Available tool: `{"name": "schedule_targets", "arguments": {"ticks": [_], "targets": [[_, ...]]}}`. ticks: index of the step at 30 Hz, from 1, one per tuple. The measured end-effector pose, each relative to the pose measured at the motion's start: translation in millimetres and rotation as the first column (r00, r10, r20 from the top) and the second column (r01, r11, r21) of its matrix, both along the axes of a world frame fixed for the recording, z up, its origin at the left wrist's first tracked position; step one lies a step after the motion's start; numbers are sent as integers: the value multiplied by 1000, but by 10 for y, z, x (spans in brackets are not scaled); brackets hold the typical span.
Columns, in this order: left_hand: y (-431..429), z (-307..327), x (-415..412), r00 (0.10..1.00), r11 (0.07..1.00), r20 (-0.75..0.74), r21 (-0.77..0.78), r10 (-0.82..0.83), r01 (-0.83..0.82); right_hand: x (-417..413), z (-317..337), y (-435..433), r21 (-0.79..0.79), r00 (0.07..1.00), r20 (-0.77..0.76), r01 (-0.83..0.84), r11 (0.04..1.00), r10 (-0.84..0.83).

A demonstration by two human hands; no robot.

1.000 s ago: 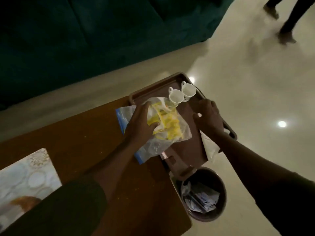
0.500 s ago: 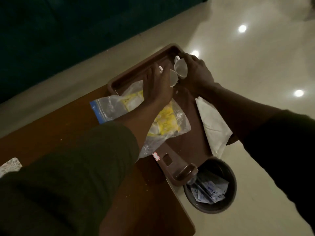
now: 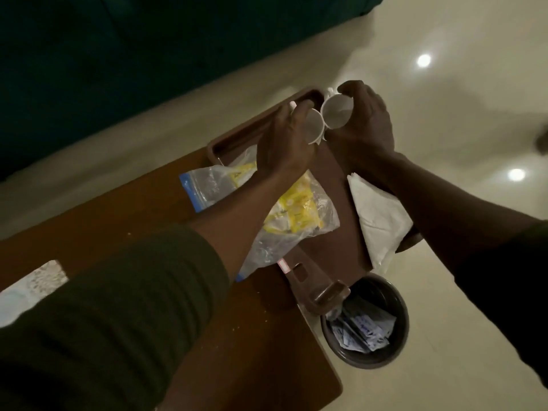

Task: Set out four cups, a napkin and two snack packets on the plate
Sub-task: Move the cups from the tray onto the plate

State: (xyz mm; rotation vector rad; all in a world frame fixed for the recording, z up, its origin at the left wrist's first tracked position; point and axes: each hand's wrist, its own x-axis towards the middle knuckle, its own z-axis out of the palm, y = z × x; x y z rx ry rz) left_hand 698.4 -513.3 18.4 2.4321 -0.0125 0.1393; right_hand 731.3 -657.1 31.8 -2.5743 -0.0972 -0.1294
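A brown tray-like plate (image 3: 335, 185) lies at the wooden table's far corner, partly overhanging the edge. Over its far end, my left hand (image 3: 284, 140) grips one white cup (image 3: 313, 128) and my right hand (image 3: 364, 120) grips another white cup (image 3: 336, 112); both cups are tilted with their mouths toward me and touch each other. A clear zip bag of yellow snack packets (image 3: 293, 215) lies across the plate's left side, under my left forearm. A white napkin (image 3: 376, 218) rests on the plate's right edge, hanging off it.
The brown wooden table (image 3: 142, 209) ends just right of the plate. A dark waste bin (image 3: 367, 321) with papers stands on the pale floor below the table corner. A patterned mat (image 3: 32, 286) lies at the left. A dark sofa (image 3: 148, 48) fills the background.
My left hand left the snack bag and both hands reached to the cups at the plate's far end. Each now holds a cup, tilted up off the plate.
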Motion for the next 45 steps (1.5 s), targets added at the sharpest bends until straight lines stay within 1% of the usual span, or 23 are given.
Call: {"name": "schedule_targets", "arguments": {"ticks": [3, 7, 11, 14, 17, 19, 21, 25, 27, 29, 31, 34, 37, 40, 43, 45], "targets": [[348, 125, -152, 999, 999, 39, 11, 36, -37, -109, 146, 311, -6, 999, 11, -48, 999, 48], [936, 226, -485, 991, 991, 11, 23, 130, -130, -364, 255, 872, 2, 992, -27, -126, 992, 126], [1711, 339, -1032, 977, 976, 12, 34, 215, -215, -803, 319, 1631, 95, 979, -19, -200, 975, 202], [2435, 455, -1650, 970, 968, 6, 61, 244, -244, -1252, 395, 2236, 177, 952, -20, -298, 938, 306], [3127, 602, -2462, 968, 967, -35, 65, 250, -247, -1811, 483, 2839, 203, 896, -41, -425, 882, 441], [3468, 681, -3016, 959, 960, -52, 56, 278, -275, -2211, 520, 3191, 243, 867, -77, -462, 853, 491], [3716, 708, -3582, 941, 942, -79, 87, 330, -323, -2659, 529, 3506, 279, 844, -98, -486, 828, 528], [3910, 621, -4608, 891, 896, -130, 161, 435, -413, -3505, 445, 3882, 297, 774, -182, -545, 784, 607], [3953, 526, -5015, 877, 879, -142, 219, 458, -423, -3847, 347, 3975, 271, 731, -188, -603, 750, 656], [3983, 412, -5306, 853, 875, -210, 206, 477, -438, -4082, 230, 4012, 243, 709, -212, -628, 739, 672], [4033, 271, -5548, 836, 869, -238, 171, 494, -465, -4294, 89, 4063, 202, 692, -245, -648, 734, 679], [4063, 107, -5697, 831, 870, -258, 169, 493, -464, -4483, -59, 4052, 161, 686, -275, -657, 736, 673], [4101, -47, -5796, 794, 847, -297, 160, 531, -507, -4685, -200, 4077, 129, 668, -316, -673, 728, 674], [4089, -174, -5827, 785, 844, -314, 152, 534, -514, -4800, -314, 4066, 87, 662, -364, -676, 732, 655], [4113, -284, -5884, 738, 815, -362, 126, 569, -566, -4866, -374, 4115, 58, 635, -394, -704, 707, 664], [4104, -336, -5906, 715, 800, -380, 136, 587, -584, -4883, -386, 4149, 31, 610, -391, -739, 673, 689]]}}
